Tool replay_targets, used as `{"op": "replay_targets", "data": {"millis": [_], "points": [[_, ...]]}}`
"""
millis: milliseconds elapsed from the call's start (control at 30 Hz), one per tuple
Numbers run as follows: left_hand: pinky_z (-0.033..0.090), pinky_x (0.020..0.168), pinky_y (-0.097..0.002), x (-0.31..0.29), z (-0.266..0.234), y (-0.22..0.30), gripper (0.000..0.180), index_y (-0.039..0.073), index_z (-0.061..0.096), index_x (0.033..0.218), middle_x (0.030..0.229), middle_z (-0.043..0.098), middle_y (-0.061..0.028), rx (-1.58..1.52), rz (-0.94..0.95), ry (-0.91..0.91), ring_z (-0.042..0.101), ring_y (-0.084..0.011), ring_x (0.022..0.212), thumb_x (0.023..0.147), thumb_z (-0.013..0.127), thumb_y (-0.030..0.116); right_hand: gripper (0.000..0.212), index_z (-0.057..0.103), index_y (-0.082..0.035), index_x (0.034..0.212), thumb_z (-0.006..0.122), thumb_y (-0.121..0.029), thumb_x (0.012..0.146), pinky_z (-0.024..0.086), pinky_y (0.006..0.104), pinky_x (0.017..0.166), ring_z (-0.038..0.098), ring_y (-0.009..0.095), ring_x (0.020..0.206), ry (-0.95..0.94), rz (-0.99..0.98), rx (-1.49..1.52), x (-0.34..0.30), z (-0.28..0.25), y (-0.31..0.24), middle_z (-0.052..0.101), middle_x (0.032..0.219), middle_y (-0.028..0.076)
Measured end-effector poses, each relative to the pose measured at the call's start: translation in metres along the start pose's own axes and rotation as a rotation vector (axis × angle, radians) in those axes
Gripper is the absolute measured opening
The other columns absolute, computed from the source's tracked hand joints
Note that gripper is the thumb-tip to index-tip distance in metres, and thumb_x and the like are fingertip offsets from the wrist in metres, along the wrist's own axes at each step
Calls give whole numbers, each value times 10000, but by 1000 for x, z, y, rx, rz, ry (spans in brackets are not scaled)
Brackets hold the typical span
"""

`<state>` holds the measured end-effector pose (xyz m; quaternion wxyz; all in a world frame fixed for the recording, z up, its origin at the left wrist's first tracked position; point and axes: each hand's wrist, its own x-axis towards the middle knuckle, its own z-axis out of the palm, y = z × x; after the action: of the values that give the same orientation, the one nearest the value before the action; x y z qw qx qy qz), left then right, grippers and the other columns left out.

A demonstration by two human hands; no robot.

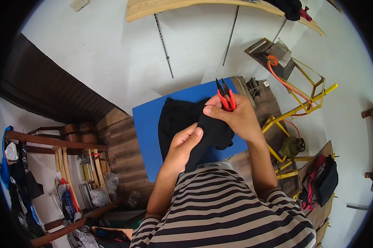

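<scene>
A black cloth garment (173,118) lies bunched over a blue tabletop (146,138), its near part lifted toward my striped shirt. My left hand (184,145) is closed on a fold of it, thumb on top. Just to the right and farther out, my right hand (237,116) pinches the garment's upper edge between thumb and fingers. The same hand also keeps a pair of red-handled thread snips (226,98) against its fingers, the dark blades pointing away from me and apart. The garment's underside and the fingertips beneath it are hidden.
To the right stands a yellow metal frame (294,110) with an orange hose (286,85) and a green gas cylinder (292,146). Folded clothes (321,182) lie on a board at the lower right. A cluttered wooden rack (62,144) fills the left; a wooden shelf (170,9) hangs on the far wall.
</scene>
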<state>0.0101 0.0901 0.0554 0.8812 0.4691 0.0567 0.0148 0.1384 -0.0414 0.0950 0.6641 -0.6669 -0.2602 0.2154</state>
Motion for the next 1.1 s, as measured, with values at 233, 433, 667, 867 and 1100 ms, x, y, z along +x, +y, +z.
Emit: {"op": "replay_targets", "data": {"millis": [233,433,667,867,1100], "points": [[478,865,-223,-3,-14,-6,399,-54,533,1277,1146,641,-80,-209,-91,-35,617,-101,981,1015,496,245,191,675,6,909,767,-141,828,460,218,676,576,63,711,37,-17,-99,0,11,11,647,758,-3],[476,894,-236,-5,-18,-4,403,-59,514,1296,1184,629,-93,-260,-49,0,613,-117,1025,1012,498,227,238,635,-9,908,722,-222,851,442,278,625,566,155,653,295,-262,-486,-4,21,10,596,723,72],[443,948,-248,-13,-21,8,425,-67,477,1328,1237,600,-105,-190,86,20,575,-133,1115,1013,490,219,223,559,-9,997,610,-189,877,449,336,613,557,268,656,87,-379,-655,-34,17,1,555,793,121],[437,967,-263,-17,-27,6,429,-64,450,1357,1238,596,-114,-121,105,-58,571,-139,1127,1014,478,192,283,593,-19,982,699,-201,793,471,354,512,596,290,615,95,-455,-759,-35,19,11,574,817,108],[433,985,-273,-17,-29,7,430,-71,439,1366,1254,588,-123,-153,97,-112,572,-152,1136,1014,470,175,219,628,-22,903,718,-151,751,470,302,513,581,235,558,189,-524,-795,-33,22,13,574,751,82]]}}
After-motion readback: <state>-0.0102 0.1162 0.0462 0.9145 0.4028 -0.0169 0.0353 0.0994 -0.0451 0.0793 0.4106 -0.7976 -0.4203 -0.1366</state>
